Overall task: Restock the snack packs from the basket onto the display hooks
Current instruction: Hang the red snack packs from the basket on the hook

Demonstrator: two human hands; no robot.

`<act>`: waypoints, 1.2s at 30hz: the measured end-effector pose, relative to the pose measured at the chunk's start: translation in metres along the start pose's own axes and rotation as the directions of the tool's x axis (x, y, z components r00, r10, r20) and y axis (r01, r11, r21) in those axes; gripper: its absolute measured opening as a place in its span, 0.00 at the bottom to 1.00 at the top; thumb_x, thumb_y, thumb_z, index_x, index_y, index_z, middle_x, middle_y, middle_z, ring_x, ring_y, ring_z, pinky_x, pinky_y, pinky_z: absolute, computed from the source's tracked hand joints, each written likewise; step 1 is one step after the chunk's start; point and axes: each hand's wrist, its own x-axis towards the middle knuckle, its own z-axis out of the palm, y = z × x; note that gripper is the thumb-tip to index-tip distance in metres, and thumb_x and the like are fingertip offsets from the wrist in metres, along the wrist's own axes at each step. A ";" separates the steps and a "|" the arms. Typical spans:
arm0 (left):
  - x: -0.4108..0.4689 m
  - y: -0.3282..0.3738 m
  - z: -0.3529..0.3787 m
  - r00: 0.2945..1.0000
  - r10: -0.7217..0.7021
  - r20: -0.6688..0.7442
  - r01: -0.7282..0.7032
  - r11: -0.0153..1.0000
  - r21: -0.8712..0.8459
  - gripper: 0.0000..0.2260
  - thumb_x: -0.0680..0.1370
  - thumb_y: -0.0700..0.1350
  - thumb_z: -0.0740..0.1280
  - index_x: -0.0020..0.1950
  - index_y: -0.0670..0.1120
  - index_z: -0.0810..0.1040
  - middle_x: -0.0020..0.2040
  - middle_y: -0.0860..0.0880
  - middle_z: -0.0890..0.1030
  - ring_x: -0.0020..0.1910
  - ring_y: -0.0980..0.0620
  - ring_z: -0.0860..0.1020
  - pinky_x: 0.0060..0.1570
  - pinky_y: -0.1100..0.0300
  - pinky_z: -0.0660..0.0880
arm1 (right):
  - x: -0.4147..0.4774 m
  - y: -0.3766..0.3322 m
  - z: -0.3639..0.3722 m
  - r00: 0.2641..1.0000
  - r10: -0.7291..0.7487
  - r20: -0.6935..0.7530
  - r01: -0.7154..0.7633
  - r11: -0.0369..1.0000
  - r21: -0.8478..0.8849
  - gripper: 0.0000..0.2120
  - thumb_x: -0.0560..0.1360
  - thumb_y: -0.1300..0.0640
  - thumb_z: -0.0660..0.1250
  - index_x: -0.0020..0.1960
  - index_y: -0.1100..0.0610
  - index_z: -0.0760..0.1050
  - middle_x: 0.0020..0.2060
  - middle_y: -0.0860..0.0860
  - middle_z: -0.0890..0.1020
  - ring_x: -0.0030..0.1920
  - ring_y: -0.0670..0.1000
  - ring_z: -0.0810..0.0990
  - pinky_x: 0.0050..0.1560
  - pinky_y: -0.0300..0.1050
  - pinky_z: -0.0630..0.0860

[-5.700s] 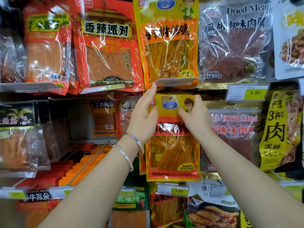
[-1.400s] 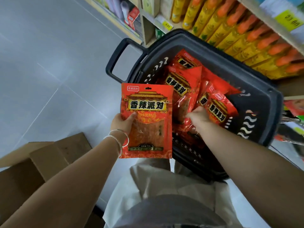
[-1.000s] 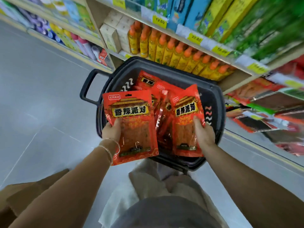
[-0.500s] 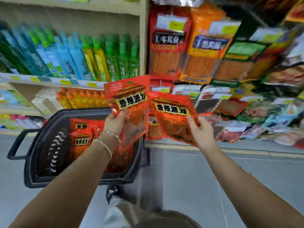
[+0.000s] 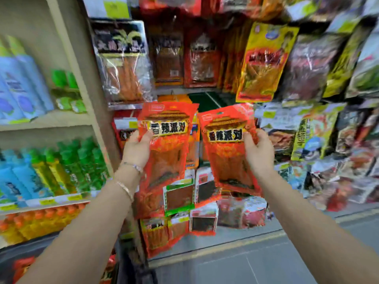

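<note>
My left hand (image 5: 137, 149) grips a red snack pack (image 5: 167, 140) with a yellow label, held upright in front of the display. My right hand (image 5: 258, 151) grips a second red snack pack (image 5: 226, 148) of the same kind, tilted slightly, just right of the first. Both packs are raised before the hanging snack display (image 5: 202, 58), below the upper row of bags. The black basket (image 5: 131, 269) shows only as a dark edge at the bottom left, with a bit of red pack (image 5: 23, 265) in it.
A beige shelf upright (image 5: 82, 78) separates the display from shelves of blue and green bottles (image 5: 51, 171) and orange-capped bottles (image 5: 30, 224) on the left. Blurred bags (image 5: 328, 130) hang to the right. Grey floor (image 5: 266, 263) lies below.
Both hands have lifted the two red packs out of the basket and up toward the hanging display. My view has swung from the basket to the hooks.
</note>
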 end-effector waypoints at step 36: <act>0.152 0.106 0.137 0.957 0.105 -0.270 -0.173 0.955 -0.241 0.11 0.75 0.53 0.67 0.36 0.49 0.77 0.40 0.46 0.80 0.42 0.47 0.78 0.48 0.49 0.76 | 0.298 -0.053 0.044 0.953 0.117 0.279 -0.277 0.704 0.654 0.05 0.76 0.58 0.64 0.41 0.57 0.73 0.37 0.55 0.76 0.39 0.52 0.75 0.39 0.44 0.70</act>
